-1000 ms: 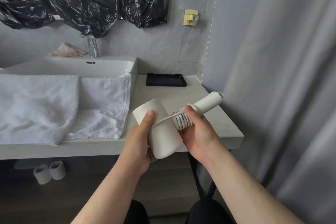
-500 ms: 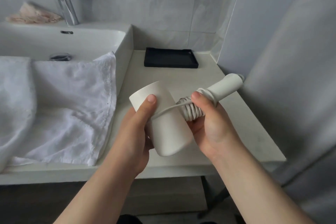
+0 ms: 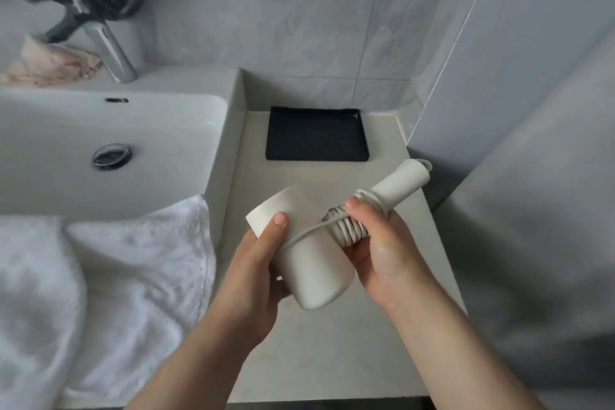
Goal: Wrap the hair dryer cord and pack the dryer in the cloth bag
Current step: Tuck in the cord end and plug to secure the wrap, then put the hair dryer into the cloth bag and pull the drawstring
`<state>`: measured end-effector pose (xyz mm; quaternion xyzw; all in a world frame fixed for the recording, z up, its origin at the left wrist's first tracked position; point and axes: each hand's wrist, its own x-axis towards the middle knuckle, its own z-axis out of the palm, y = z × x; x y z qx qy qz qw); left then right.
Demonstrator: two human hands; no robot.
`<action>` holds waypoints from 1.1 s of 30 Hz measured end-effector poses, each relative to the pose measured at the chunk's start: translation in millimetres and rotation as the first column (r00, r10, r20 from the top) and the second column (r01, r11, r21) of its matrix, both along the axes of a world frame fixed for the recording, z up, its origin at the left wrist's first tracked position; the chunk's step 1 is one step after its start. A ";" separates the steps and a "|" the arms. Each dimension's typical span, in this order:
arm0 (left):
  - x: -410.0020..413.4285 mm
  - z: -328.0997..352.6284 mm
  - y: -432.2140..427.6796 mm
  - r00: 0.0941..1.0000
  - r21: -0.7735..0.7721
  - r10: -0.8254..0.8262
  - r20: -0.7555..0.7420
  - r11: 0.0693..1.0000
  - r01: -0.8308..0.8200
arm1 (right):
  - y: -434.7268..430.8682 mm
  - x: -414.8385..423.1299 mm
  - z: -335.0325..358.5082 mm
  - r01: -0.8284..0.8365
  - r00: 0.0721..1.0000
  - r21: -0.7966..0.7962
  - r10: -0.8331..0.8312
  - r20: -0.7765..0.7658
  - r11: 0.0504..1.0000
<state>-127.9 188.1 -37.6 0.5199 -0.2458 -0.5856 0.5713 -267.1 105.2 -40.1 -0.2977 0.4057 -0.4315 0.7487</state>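
Countertop (image 3: 332,359): tray (image 3: 316,136), towel (image 3: 133,276), sink (image 3: 66,123) around dryer (image 3: 309,263)

Hair dryer (image 3: 309,263) matt smooth plastic; towel (image 3: 139,276) rough cloth; faucet (image 3: 113,53) glossy metal.

No words, labels, brand marks or numbers can be read anywhere; the hair dryer (image 3: 309,263) and black tray (image 3: 316,133) carry no markings.
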 end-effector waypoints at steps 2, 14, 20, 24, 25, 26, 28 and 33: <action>4.9 29.7 2.6 0.999 0.034 -0.027 0.045 0.999 0.025 | -1.9 -2.7 27.9 -0.010 0.999 0.043 0.011 -0.035 0.999; 33.8 171.2 16.2 0.949 -0.020 -0.181 0.260 0.981 0.193 | -15.6 -2.3 175.6 -0.305 0.950 -0.055 0.300 -0.083 0.951; 45.6 185.6 52.5 0.959 -0.060 0.052 0.280 0.998 -0.036 | -2.3 37.3 188.5 -0.385 0.900 -0.203 0.319 -0.297 0.900; 61.1 187.1 79.3 0.944 -0.076 0.253 0.213 0.967 -0.243 | 24.8 65.7 185.3 -0.523 0.824 -0.294 0.386 -0.415 0.800; 67.3 187.1 85.2 0.934 -0.080 0.311 0.174 0.950 -0.301 | 33.7 72.9 182.8 -0.544 0.808 -0.289 0.400 -0.433 0.788; 73.8 186.9 91.0 0.923 -0.081 0.361 0.136 0.932 -0.353 | 42.1 80.5 180.4 -0.558 0.798 -0.277 0.413 -0.439 0.782; 87.9 185.3 102.2 0.893 -0.090 0.443 0.079 0.895 -0.437 | 55.7 97.0 175.1 -0.570 0.807 -0.246 0.478 -0.347 0.784; 116.1 182.7 129.2 0.873 -0.133 0.486 0.039 0.868 -0.478 | 75.1 135.1 172.1 -0.581 0.814 -0.203 0.564 -0.139 0.788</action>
